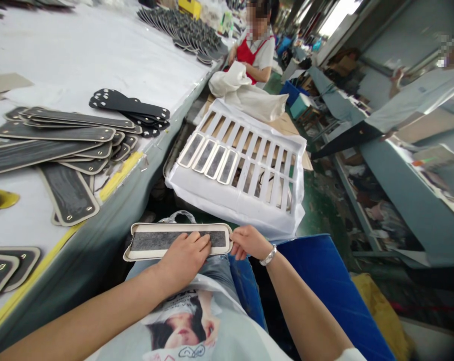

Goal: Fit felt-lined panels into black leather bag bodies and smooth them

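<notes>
A long panel [148, 240] with a grey middle and a raised cream rim lies across my lap. Its kind is unclear. My left hand [187, 255] rests on its face, fingers laid over the grey middle. At the right end, my right hand [249, 243] pinches the rim between thumb and fingers. Just beyond, a white slatted rack [200, 188] carries several flat pale-edged pieces [208, 158] side by side. To the left, dark strips [67, 193] with rounded corners and metal eyelets are heaped on the white-covered table [99, 55].
Black strips [129, 108] and a long row of dark pieces [185, 30] lie farther along the table. A blue board [328, 291] stands by my right side. One person in a red apron [245, 52] is ahead; another is at the right bench [403, 185].
</notes>
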`<move>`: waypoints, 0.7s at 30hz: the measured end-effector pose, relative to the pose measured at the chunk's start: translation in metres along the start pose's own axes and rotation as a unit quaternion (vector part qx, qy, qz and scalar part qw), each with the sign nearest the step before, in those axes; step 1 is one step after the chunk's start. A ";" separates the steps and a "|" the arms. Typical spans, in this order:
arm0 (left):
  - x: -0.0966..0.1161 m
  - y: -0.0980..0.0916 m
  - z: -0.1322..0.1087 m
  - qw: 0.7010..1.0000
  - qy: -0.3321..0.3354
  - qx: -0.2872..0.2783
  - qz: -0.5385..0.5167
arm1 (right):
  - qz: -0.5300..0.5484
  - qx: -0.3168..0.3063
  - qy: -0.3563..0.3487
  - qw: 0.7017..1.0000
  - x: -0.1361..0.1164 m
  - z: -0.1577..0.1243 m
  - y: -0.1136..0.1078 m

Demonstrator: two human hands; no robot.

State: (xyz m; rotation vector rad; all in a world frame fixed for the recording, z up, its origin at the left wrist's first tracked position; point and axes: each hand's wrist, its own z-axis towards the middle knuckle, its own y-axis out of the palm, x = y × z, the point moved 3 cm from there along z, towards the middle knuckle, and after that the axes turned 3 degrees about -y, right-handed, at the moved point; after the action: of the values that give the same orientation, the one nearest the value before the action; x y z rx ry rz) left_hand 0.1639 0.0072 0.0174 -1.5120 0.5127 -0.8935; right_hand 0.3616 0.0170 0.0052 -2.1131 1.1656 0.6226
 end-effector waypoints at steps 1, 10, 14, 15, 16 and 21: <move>0.000 0.000 0.000 1.000 -0.003 -0.002 -0.006 | 0.013 -0.017 0.003 1.000 0.001 0.000 -0.001; -0.001 -0.002 -0.002 1.000 -0.015 -0.012 -0.016 | 0.225 -0.119 -0.029 0.967 0.028 0.007 -0.003; -0.002 -0.002 -0.002 1.000 -0.016 -0.013 -0.016 | 0.218 -0.116 -0.031 0.969 0.037 0.013 0.000; -0.002 -0.002 -0.002 1.000 -0.016 -0.013 -0.017 | 0.213 -0.111 -0.026 0.970 0.037 0.015 0.000; -0.003 -0.001 -0.002 1.000 -0.016 -0.014 -0.020 | 0.206 -0.106 -0.020 0.973 0.036 0.017 0.001; -0.003 -0.002 0.003 0.998 -0.021 -0.022 -0.061 | 0.128 -0.077 0.021 0.989 0.015 0.017 0.000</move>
State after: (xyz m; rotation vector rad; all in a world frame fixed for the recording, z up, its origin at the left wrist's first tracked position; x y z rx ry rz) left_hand 0.1638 0.0120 0.0185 -1.6122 0.4149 -0.9483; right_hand 0.3679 0.0205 -0.0162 -2.1288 1.4679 0.8105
